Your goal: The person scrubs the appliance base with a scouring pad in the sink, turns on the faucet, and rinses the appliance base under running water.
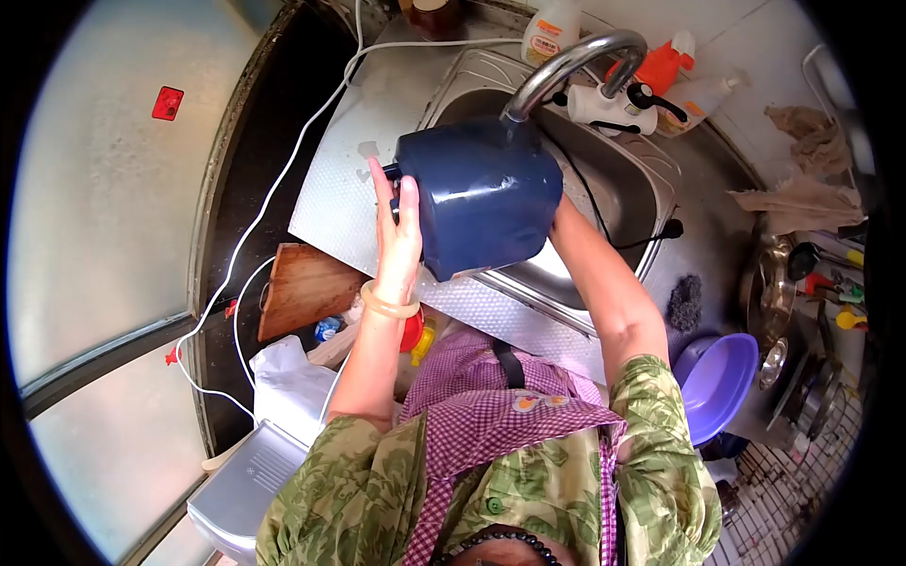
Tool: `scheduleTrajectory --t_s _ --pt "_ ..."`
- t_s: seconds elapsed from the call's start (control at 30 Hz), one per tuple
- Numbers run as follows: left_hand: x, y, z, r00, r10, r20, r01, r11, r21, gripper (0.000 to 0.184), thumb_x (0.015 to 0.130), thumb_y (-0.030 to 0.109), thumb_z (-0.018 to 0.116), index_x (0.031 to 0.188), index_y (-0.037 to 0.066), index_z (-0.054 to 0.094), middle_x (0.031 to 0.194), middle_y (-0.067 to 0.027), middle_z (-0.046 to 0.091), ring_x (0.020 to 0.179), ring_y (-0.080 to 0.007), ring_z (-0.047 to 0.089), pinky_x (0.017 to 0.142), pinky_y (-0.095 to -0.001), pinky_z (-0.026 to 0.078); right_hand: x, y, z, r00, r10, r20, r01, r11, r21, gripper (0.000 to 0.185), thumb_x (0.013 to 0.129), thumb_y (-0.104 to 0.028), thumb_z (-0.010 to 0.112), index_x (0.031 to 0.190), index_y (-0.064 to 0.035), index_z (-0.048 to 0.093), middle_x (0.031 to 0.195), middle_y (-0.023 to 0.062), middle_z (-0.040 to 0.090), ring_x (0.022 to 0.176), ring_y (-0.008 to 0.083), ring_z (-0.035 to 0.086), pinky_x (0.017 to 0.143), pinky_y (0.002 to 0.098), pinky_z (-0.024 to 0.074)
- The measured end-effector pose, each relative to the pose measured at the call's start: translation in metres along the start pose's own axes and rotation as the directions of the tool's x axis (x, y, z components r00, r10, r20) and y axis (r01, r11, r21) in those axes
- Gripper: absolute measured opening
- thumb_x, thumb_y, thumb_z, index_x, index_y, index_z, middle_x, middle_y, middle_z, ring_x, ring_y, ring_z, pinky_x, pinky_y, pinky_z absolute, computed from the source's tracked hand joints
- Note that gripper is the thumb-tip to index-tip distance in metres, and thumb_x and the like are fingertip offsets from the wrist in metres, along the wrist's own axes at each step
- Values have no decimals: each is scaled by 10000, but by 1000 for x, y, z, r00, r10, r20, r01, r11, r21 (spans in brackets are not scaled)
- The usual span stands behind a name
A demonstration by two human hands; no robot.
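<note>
A dark blue, rounded container [486,198] is held up over the steel sink [618,193], tilted on its side, just under the end of the curved chrome faucet [576,66]. My left hand [398,231] presses against its left face, fingers pointing up beside small dark knobs; a yellowish bangle circles that wrist. My right hand [559,212] is at the container's right side, mostly hidden behind it, so its fingers do not show. Whether water is running cannot be made out.
White cables run down the left. Bottles [552,33] stand behind the sink. A wooden board [307,292] leans at the lower left. To the right are a dark scrubber [684,304], a purple basin [717,387] and a hanging cloth [807,203]. A black cord crosses the sink.
</note>
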State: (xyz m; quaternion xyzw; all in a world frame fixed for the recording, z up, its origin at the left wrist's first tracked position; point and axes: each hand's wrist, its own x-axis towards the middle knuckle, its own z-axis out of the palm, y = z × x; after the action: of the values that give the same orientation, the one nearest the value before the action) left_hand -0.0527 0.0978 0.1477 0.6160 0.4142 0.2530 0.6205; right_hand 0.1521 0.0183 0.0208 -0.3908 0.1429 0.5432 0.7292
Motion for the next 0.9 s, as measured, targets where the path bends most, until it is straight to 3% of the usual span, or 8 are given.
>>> scheduleTrajectory --t_s 0.07,0.17,0.23,0.5,0.63,0.73,0.83,0.9 --pt "-13 0 2 997 73 7 -73 997 22 689 1059 447 456 1596 65 252 1628 -215 267 1508 -294 250 1219 -407 206 -17 -1 -7 1000 -6 -5 6 1000 15 515 1000 -596 506 1063 -105 648 962 11 663 825 125 616 725 262 529" --pt "-31 -8 -9 947 242 212 -261 963 68 681 1059 430 460 1597 69 252 1627 -182 285 1501 -285 266 1215 -395 210 -56 2 -23 1000 -15 -17 16 998 58 518 998 -602 505 1056 -107 648 956 10 662 820 123 615 720 261 529" --pt "-42 -10 -9 928 242 282 -262 964 34 666 1063 407 456 1599 70 248 1624 -164 296 1494 -276 279 1212 -384 213 -86 4 -33 999 -21 -30 24 996 88 520 997 -606 505 1052 -108 648 952 9 661 817 122 615 716 260 529" --pt "-55 -32 10 916 46 400 28 983 -179 721 1064 473 403 1617 79 159 1663 -155 184 1536 -250 154 1234 -354 132 -150 5 -56 983 -135 -123 150 981 124 529 993 -621 504 1035 -114 648 936 4 659 803 117 613 702 257 530" --pt "-61 -29 18 881 -179 438 282 941 -184 798 1044 606 356 1609 69 186 1646 -138 241 1524 -252 201 1232 -356 154 -158 8 -71 945 -272 -184 278 961 7 578 993 -654 467 1038 -109 654 912 -1 662 769 112 612 683 250 528" --pt "-52 -47 9 781 -231 581 441 862 -250 929 976 710 395 1574 11 268 1609 -138 331 1489 -259 288 1218 -357 207 -159 15 -76 935 -291 -201 299 954 10 627 993 -677 432 1050 -97 664 897 6 663 748 105 605 680 243 520" --pt "-50 -57 2 727 -261 635 501 834 -231 818 992 689 383 1502 50 423 1503 -99 479 1386 -202 421 1176 -351 294 -154 28 -112 927 -342 -154 329 939 -103 634 1006 -658 416 1184 -93 641 1066 44 674 952 191 645 922 322 527" --pt "-45 -59 1 694 -315 647 575 784 -235 832 975 701 404 1492 49 432 1486 -111 493 1367 -241 449 1159 -402 334 -154 30 -117 893 -417 -171 353 883 -308 738 1018 -664 363 1306 -28 600 1208 69 658 1075 190 620 983 323 494"
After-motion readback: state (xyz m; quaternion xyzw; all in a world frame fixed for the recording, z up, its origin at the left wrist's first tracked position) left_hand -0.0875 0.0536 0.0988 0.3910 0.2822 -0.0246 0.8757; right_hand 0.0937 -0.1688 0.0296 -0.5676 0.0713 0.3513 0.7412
